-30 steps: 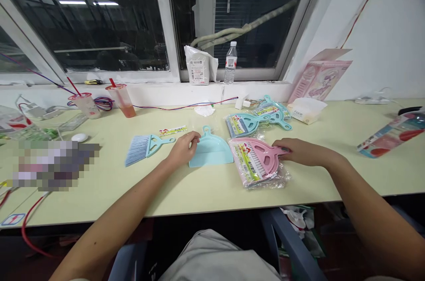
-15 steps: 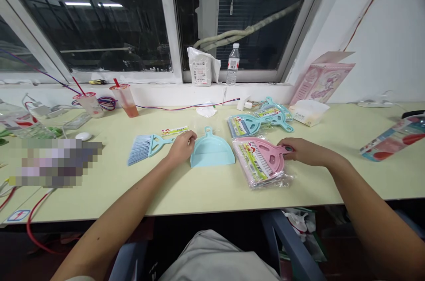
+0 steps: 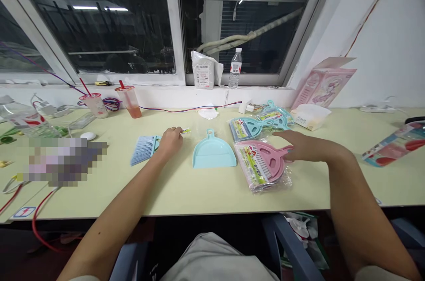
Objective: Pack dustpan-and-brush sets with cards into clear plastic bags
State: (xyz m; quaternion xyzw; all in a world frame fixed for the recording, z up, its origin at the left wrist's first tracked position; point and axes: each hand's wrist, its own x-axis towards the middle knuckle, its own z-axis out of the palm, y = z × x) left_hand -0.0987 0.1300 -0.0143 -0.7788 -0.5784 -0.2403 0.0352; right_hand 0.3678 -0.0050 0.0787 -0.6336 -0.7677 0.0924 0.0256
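A blue brush (image 3: 142, 150) lies left of centre, its handle mostly hidden under my left hand (image 3: 171, 141), whose fingers are bent close to a small printed label (image 3: 186, 130); what they grip is hidden. A light blue dustpan (image 3: 214, 153) lies flat to the right of that hand. Further right, pink brush-and-dustpan sets (image 3: 262, 165) in clear wrap lie stacked. Over their handle end is my right hand (image 3: 292, 144), open, fingers stretched to the left. Just behind lie wrapped blue sets (image 3: 247, 128).
Two drink cups (image 3: 129, 103) with red straws stand at the back left. A water bottle (image 3: 235, 68) and a white package (image 3: 204, 70) are on the sill. Tissues (image 3: 310, 116) and a pink box (image 3: 327, 86) stand back right, a large bottle (image 3: 395, 143) far right.
My left hand has moved left, from beside the dustpan onto the brush handle. My right hand's fingers have opened and stretched out above the pink handle. The view has shifted slightly.
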